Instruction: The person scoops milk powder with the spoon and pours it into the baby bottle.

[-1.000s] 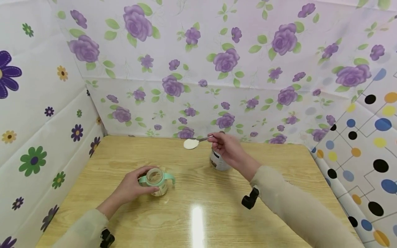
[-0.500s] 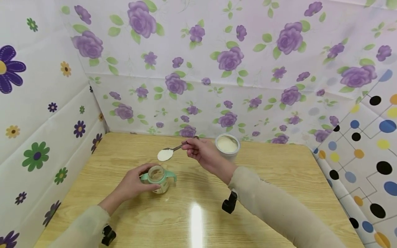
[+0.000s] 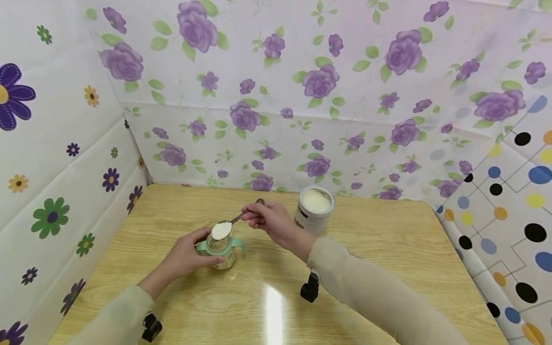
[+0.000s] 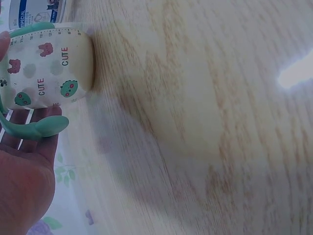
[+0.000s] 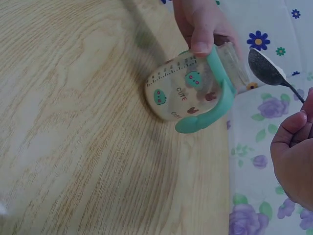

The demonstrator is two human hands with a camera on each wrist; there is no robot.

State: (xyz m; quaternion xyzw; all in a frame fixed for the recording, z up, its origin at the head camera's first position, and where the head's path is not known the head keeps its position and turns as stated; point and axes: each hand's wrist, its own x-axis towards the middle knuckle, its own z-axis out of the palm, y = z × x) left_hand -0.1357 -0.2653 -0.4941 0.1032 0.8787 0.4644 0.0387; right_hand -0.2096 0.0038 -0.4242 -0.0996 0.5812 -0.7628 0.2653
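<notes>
Wooden table (image 3: 388, 249) is bearing baby bottle (image 3: 221, 253), left hand (image 3: 185, 256) gripping it, right hand (image 3: 269, 221) pinching spoon (image 3: 224, 228) heaped with powder just above its narrow mouth; tilting off-centre risks spilling

bottle (image 3: 220, 251): green-handled, upright, open | spoon (image 3: 224, 228): powder-heaped, over bottle mouth

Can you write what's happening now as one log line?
left hand: holds bottle | right hand: holds spoon of powder above bottle | tin: open

Wooden table (image 3: 388, 249), floral-papered walls (image 3: 302, 86), perhaps overhead light glare
</notes>
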